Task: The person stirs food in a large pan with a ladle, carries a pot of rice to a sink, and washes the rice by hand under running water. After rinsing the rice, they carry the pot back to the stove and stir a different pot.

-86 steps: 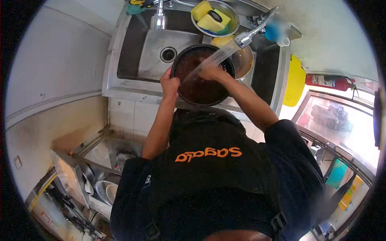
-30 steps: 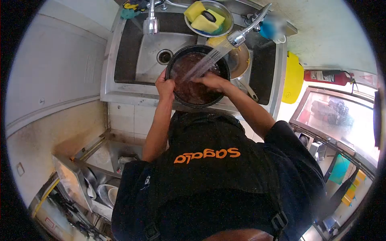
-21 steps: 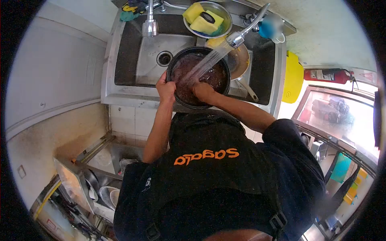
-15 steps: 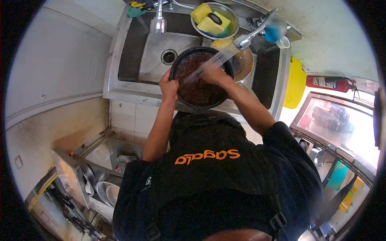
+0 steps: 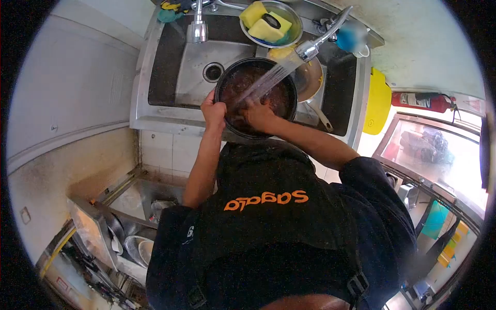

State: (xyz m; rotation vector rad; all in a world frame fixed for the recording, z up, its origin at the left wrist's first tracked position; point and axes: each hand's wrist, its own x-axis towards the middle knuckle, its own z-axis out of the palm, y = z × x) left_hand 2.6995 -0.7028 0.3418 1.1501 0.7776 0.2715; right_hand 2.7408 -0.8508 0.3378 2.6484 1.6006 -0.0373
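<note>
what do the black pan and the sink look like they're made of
Black pan: probably dark coated or seasoned metal, matte black rim, wet brown inside. Sink: stainless steel by its brushed grey sheen and pressed basin.

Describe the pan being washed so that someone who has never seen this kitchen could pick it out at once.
Start at the steel sink. Over its front edge sits the black round pan, the left hand on its rim, the right hand inside. Unlike the steel bowl of yellow sponges behind it, it is dark, brown inside, and takes the sprayer's water.
</note>
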